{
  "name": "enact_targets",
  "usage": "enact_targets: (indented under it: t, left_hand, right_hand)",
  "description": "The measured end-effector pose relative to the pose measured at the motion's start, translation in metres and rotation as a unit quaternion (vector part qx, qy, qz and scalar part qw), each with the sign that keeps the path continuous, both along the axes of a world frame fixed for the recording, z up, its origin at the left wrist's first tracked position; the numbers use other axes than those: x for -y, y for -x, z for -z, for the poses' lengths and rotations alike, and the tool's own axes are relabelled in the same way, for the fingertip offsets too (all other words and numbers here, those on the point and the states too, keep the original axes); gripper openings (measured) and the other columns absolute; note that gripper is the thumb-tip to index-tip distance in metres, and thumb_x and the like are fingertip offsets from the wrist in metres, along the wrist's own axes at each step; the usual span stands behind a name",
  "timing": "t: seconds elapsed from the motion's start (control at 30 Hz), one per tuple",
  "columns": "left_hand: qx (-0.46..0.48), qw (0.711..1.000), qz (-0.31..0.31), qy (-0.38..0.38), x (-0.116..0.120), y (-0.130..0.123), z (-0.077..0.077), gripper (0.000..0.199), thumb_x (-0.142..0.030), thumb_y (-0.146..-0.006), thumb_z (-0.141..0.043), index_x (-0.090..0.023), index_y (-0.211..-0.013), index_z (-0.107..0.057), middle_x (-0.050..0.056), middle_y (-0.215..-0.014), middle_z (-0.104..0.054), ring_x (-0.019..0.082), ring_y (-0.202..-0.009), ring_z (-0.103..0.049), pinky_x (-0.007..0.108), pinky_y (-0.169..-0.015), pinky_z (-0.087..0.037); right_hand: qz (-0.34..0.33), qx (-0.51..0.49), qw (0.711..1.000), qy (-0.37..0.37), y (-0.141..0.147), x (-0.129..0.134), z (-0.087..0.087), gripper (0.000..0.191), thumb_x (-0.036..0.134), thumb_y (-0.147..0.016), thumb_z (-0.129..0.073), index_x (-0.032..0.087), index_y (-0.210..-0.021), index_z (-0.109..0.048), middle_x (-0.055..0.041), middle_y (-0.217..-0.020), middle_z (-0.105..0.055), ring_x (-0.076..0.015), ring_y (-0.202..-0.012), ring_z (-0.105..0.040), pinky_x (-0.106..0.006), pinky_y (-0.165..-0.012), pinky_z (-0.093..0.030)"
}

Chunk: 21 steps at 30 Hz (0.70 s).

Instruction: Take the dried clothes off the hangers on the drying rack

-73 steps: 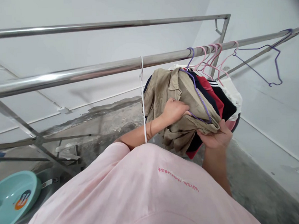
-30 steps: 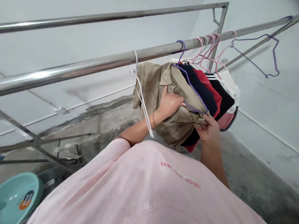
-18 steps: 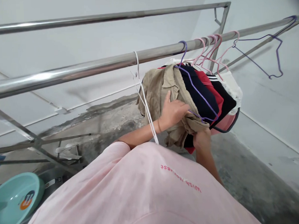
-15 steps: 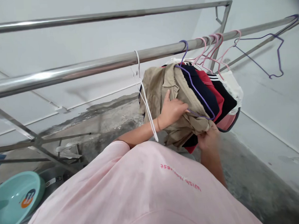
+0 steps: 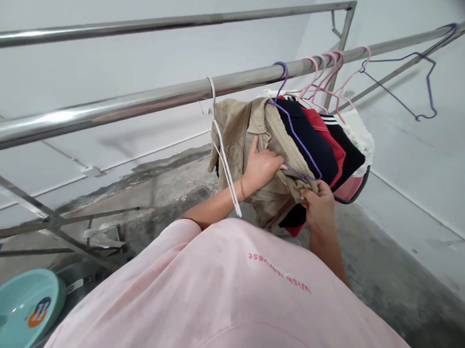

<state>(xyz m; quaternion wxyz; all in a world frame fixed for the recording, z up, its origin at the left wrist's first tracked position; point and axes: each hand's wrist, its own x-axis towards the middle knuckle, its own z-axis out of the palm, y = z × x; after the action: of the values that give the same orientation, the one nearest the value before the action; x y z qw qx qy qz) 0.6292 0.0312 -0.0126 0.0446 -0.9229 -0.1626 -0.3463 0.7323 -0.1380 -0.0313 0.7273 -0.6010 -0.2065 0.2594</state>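
The khaki shirt [image 5: 255, 157] is hung on a purple wire hanger [image 5: 293, 134] from the near steel rail [image 5: 135, 104], first in a row of garments. The left hand [image 5: 261, 167] is laid flat on the shirt's front, fingers extended and spread, forearm raised from lower left. The right hand [image 5: 315, 203] is held below the shirt's right shoulder, fingers pinched on a fold of khaki cloth at the hanger's lower corner. An empty white hanger [image 5: 221, 143] is hung just left of the shirt. A teal basin [image 5: 17, 310] is seen at lower left.
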Motion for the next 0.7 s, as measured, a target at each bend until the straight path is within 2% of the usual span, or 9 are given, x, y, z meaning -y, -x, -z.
enact_targets:
  t: [0.17, 0.33, 0.4, 0.5, 0.6, 0.7]
  left_hand:
    - [0.012, 1.0, 0.012, -0.025, 0.002, 0.004, -0.005, 0.031, -0.035, -0.1, -0.049, -0.021, -0.08, -0.069, -0.001, -0.07, -0.064, 0.017, -0.073, -0.06, 0.062, -0.116, -0.019]
    - [-0.003, 1.0, 0.029, 0.003, 0.014, 0.012, -0.011, 0.034, -0.038, -0.101, -0.045, -0.022, -0.082, -0.068, -0.002, -0.073, -0.065, 0.015, -0.078, -0.062, 0.059, -0.119, -0.014]
    - [-0.011, 0.999, 0.044, 0.023, 0.017, 0.016, -0.012, 0.032, -0.038, -0.101, -0.045, -0.022, -0.085, -0.069, 0.0, -0.083, -0.069, 0.017, -0.089, -0.064, 0.055, -0.12, -0.018]
    - [0.029, 0.997, 0.068, 0.031, 0.017, 0.024, -0.01, 0.028, -0.038, -0.101, -0.046, -0.023, -0.1, -0.07, 0.007, -0.118, -0.067, 0.019, -0.12, -0.058, 0.046, -0.12, -0.025]
    - [0.114, 0.992, 0.025, 0.039, 0.009, 0.031, -0.003, 0.037, -0.048, -0.098, -0.048, -0.023, -0.119, -0.064, 0.012, -0.141, -0.053, 0.022, -0.14, -0.042, 0.044, -0.119, -0.03]
    - [0.156, 0.981, -0.063, 0.093, -0.007, 0.03, 0.006, 0.064, -0.061, -0.092, -0.052, -0.019, -0.141, -0.047, 0.019, -0.149, -0.04, 0.027, -0.146, -0.032, 0.046, -0.117, -0.034]
  right_hand:
    - [0.056, -0.009, 0.997, -0.043, -0.009, 0.0, 0.0, 0.03, 0.013, -0.056, -0.07, 0.018, -0.08, -0.054, 0.0072, -0.063, -0.055, -0.0034, -0.046, -0.043, -0.012, -0.038, -0.032]
    - [0.031, -0.071, 0.995, -0.057, -0.015, -0.001, 0.007, 0.032, 0.019, -0.054, -0.074, 0.019, -0.076, -0.05, 0.0086, -0.06, -0.052, -0.0034, -0.042, -0.039, -0.014, -0.034, -0.025]
    - [0.014, -0.087, 0.995, -0.054, -0.014, 0.0, 0.011, 0.036, 0.02, -0.053, -0.076, 0.019, -0.078, -0.051, 0.0081, -0.063, -0.054, -0.0035, -0.044, -0.041, -0.014, -0.035, -0.028]
    - [-0.038, -0.121, 0.991, -0.032, -0.006, 0.003, 0.02, 0.04, 0.021, -0.053, -0.08, 0.019, -0.083, -0.054, 0.0065, -0.067, -0.057, -0.0043, -0.047, -0.046, -0.014, -0.038, -0.032]
    - [-0.098, -0.146, 0.984, -0.01, 0.006, 0.007, 0.029, 0.042, 0.023, -0.054, -0.082, 0.019, -0.088, -0.056, 0.0058, -0.069, -0.058, -0.0049, -0.049, -0.047, -0.015, -0.039, -0.034]
    - [-0.147, -0.164, 0.975, -0.006, 0.016, 0.009, 0.035, 0.04, 0.025, -0.059, -0.082, 0.021, -0.089, -0.056, 0.0093, -0.063, -0.051, -0.0021, -0.044, -0.037, -0.015, -0.04, -0.033]
